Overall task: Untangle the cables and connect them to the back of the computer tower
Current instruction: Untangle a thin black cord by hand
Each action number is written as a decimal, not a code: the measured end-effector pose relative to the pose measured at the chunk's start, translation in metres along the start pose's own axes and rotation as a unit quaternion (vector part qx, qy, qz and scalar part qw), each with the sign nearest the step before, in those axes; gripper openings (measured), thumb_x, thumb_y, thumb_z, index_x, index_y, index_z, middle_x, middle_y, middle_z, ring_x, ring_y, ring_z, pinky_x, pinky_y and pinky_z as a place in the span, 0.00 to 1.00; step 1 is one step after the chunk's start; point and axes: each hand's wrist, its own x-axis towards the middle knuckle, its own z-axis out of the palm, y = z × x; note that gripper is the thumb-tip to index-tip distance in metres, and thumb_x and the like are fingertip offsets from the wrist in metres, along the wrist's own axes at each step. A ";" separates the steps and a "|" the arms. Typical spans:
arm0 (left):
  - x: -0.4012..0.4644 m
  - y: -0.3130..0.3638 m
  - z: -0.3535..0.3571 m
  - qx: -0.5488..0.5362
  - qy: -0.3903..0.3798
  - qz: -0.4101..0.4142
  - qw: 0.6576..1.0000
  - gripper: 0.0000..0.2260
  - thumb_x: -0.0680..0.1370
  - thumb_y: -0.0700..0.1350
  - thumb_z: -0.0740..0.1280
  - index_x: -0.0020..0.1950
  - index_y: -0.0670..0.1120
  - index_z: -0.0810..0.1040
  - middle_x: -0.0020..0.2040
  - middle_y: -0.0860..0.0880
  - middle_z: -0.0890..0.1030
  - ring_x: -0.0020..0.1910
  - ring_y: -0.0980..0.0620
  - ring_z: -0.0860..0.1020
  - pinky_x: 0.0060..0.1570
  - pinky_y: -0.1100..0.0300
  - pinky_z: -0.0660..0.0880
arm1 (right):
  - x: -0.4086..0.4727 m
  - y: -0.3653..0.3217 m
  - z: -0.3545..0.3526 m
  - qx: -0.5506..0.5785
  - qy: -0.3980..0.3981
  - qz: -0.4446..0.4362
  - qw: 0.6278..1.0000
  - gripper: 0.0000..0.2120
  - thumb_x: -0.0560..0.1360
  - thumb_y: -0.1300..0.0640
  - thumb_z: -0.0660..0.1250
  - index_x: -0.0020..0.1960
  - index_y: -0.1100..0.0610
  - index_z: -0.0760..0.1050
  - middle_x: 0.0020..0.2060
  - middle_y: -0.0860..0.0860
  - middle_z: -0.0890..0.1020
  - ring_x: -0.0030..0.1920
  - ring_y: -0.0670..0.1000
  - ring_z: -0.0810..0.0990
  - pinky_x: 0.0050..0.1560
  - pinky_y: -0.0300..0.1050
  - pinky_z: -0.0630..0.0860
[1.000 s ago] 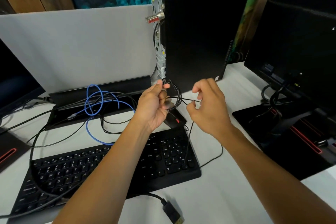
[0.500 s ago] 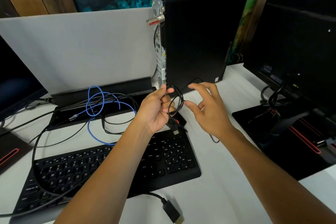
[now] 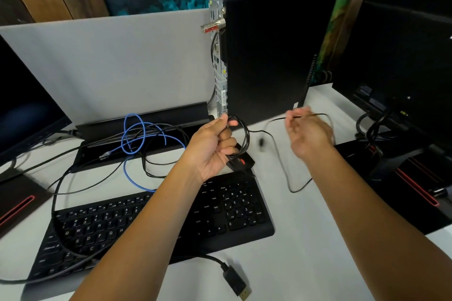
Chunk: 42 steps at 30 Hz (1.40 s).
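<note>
Two hands up over the desk [image 3: 305,264], both on one thin black cable [image 3: 281,154].

Largest first:
- Computer tower [image 3: 276,56] upright just beyond both hands, back panel facing left, just above left hand's thumb. One dark lead already hanging from that panel.
- Monitor [image 3: 403,56] right of right hand, stand and cable bundle below it.
- Grey divider [image 3: 110,61] beyond and left of left hand.
- Keyboard [image 3: 220,215] under left forearm, number pad just below left hand.
- Loose tangle of black leads plus blue cable [image 3: 133,134] lying left of left hand, partly across the keyboard.
- Mouse [image 3: 244,161] with red wheel, tucked under left hand, touching keyboard's far edge.
- Black plug [image 3: 236,278] with gold tip on the desk near the lower edge, well below both hands.

Hands:
- Left hand [image 3: 212,146]: fingers curled round a coiled bundle of the thin black cable, thumb on top pinching the loops.
- Right hand [image 3: 310,132]: motion-blurred, fingertips pinching a strand of same cable, pulled out to the right, apart from left hand.
- Slack strand sagging between the two hands, looping down to the desk just left of right wrist.
- Small dark blurred blob on that strand between hands; cannot tell what.
</note>
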 end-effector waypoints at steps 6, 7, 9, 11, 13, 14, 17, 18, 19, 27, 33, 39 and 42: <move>0.001 0.011 -0.016 -0.003 0.006 0.022 1.000 0.15 0.84 0.52 0.63 0.41 0.45 0.76 0.29 0.53 0.56 0.23 0.57 0.55 0.21 0.65 0.57 | 0.030 -0.013 -0.025 -0.215 0.078 -0.147 0.962 0.09 0.83 0.61 0.62 0.59 0.65 0.76 0.39 0.52 0.77 0.40 0.52 0.79 0.50 0.47 0.82; 0.001 0.011 -0.014 0.013 0.001 0.026 1.000 0.15 0.84 0.52 0.63 0.41 0.46 0.75 0.28 0.53 0.57 0.23 0.57 0.55 0.22 0.65 0.58 | 0.023 -0.011 -0.024 -0.338 0.074 -0.134 0.929 0.14 0.82 0.55 0.64 0.61 0.66 0.75 0.40 0.51 0.78 0.41 0.52 0.80 0.53 0.51 0.82; 0.002 0.011 -0.006 0.045 -0.009 0.031 0.998 0.15 0.84 0.52 0.64 0.40 0.47 0.73 0.28 0.53 0.58 0.24 0.56 0.55 0.23 0.64 0.59 | -0.001 -0.007 -0.017 -0.554 0.038 -0.043 0.831 0.20 0.81 0.47 0.67 0.63 0.61 0.72 0.48 0.51 0.79 0.47 0.54 0.81 0.58 0.53 0.81; 0.002 0.010 0.001 0.065 -0.013 0.033 0.997 0.15 0.84 0.51 0.64 0.39 0.47 0.72 0.29 0.53 0.57 0.25 0.55 0.55 0.25 0.62 0.60 | -0.026 -0.004 -0.011 -0.703 -0.029 -0.019 0.711 0.21 0.80 0.42 0.66 0.62 0.58 0.75 0.58 0.55 0.80 0.55 0.56 0.81 0.59 0.50 0.78; 0.002 0.011 0.005 0.064 -0.014 0.036 0.997 0.15 0.84 0.50 0.63 0.38 0.48 0.72 0.30 0.52 0.56 0.26 0.55 0.55 0.27 0.61 0.60 | -0.044 -0.001 -0.003 -0.717 -0.091 -0.109 0.682 0.22 0.81 0.39 0.63 0.51 0.59 0.79 0.56 0.55 0.84 0.57 0.55 0.82 0.60 0.49 0.76; 0.002 0.012 0.006 0.060 -0.014 0.036 0.997 0.15 0.84 0.50 0.64 0.38 0.48 0.72 0.30 0.52 0.56 0.26 0.54 0.55 0.27 0.61 0.60 | -0.051 0.001 0.002 -0.684 -0.133 -0.151 0.701 0.23 0.83 0.39 0.60 0.52 0.59 0.81 0.54 0.53 0.85 0.57 0.52 0.82 0.61 0.49 0.76; 0.001 0.013 0.009 0.039 -0.017 0.032 0.999 0.15 0.84 0.51 0.64 0.38 0.47 0.71 0.30 0.52 0.55 0.26 0.55 0.54 0.27 0.62 0.59 | -0.063 0.012 0.010 -0.613 -0.274 -0.180 0.719 0.21 0.86 0.44 0.56 0.55 0.56 0.81 0.36 0.47 0.83 0.42 0.42 0.81 0.55 0.50 0.77; 0.001 0.013 0.009 0.031 -0.016 0.032 0.999 0.16 0.84 0.51 0.63 0.38 0.47 0.71 0.30 0.52 0.55 0.26 0.55 0.54 0.27 0.62 0.59 | -0.061 0.016 0.009 -0.595 -0.292 -0.176 0.728 0.21 0.86 0.44 0.57 0.50 0.59 0.80 0.28 0.47 0.76 0.33 0.43 0.77 0.49 0.52 0.79; 0.000 0.014 0.008 0.023 -0.016 0.031 0.999 0.16 0.84 0.52 0.63 0.38 0.47 0.71 0.30 0.52 0.55 0.27 0.55 0.54 0.27 0.62 0.60 | -0.056 0.019 0.005 -0.580 -0.290 -0.183 0.739 0.22 0.86 0.45 0.58 0.44 0.60 0.77 0.25 0.46 0.69 0.29 0.45 0.70 0.41 0.50 0.78; -0.001 0.005 0.001 0.018 0.010 0.046 0.999 0.19 0.86 0.53 0.58 0.39 0.46 0.70 0.30 0.52 0.57 0.26 0.55 0.55 0.26 0.62 0.60 | -0.030 0.016 -0.023 -0.553 -0.277 -0.212 0.756 0.27 0.84 0.46 0.64 0.31 0.51 0.57 0.26 0.44 0.58 0.26 0.46 0.57 0.30 0.42 0.60; 0.001 0.002 -0.008 -0.038 -0.062 0.060 0.996 0.14 0.86 0.44 0.55 0.50 0.39 0.77 0.34 0.50 0.60 0.31 0.54 0.59 0.33 0.60 0.65 | -0.026 -0.017 -0.028 -0.503 -0.230 -0.162 0.818 0.25 0.83 0.48 0.65 0.29 0.51 0.65 0.28 0.50 0.61 0.28 0.48 0.62 0.35 0.45 0.78; 0.004 -0.006 -0.010 0.059 -0.027 0.115 0.991 0.19 0.85 0.37 0.57 0.37 0.47 0.79 0.32 0.51 0.70 0.30 0.55 0.60 0.34 0.61 0.61 | -0.003 -0.028 -0.031 -0.576 -0.193 -0.218 0.764 0.26 0.83 0.43 0.64 0.31 0.51 0.61 0.27 0.46 0.61 0.27 0.48 0.58 0.28 0.42 0.60; 0.008 -0.007 -0.008 0.066 0.011 0.134 0.989 0.17 0.85 0.36 0.57 0.38 0.45 0.75 0.30 0.54 0.73 0.29 0.56 0.59 0.32 0.63 0.60 | 0.001 -0.025 -0.026 -0.597 -0.164 -0.256 0.742 0.27 0.82 0.43 0.65 0.29 0.51 0.61 0.24 0.44 0.62 0.27 0.47 0.60 0.31 0.43 0.63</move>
